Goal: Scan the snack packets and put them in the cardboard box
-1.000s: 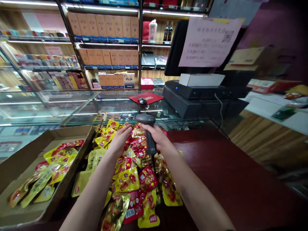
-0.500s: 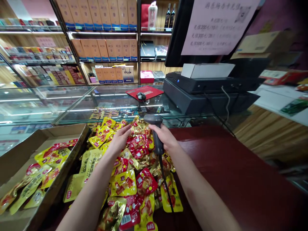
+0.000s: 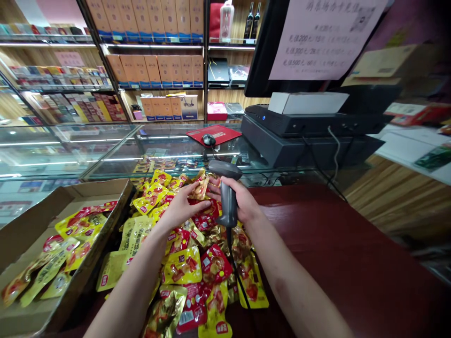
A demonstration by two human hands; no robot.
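My right hand [image 3: 243, 199] holds a dark grey barcode scanner [image 3: 229, 202] upright by its handle. Its thumb lies across the neck, while some fingertips reach out to the left behind the handle. A black cable runs down from the scanner over the snack packets. My left hand [image 3: 183, 204] is over the heap, thumb and fingers apart. Its fingertips are at a gold snack packet [image 3: 201, 188] between the two hands; whether they grip it I cannot tell. Red, yellow and gold packets, such as a yellow packet [image 3: 181, 266] and a red packet [image 3: 215, 264], lie beneath and around both hands.
An open cardboard box [image 3: 66, 197] with several packets stands at left. Beyond is a glass counter [image 3: 162, 141] with a mouse [image 3: 209, 139] on a red mat [image 3: 225, 134]. A monitor [image 3: 259, 56] and black machine [image 3: 282, 141] stand back right. The dark red tabletop [image 3: 317, 244] stretches right.
The scanner has tilted and risen slightly, showing more of its handle. My left hand has shifted right, its thumb now spread out. The right hand's fingers show left of the scanner.
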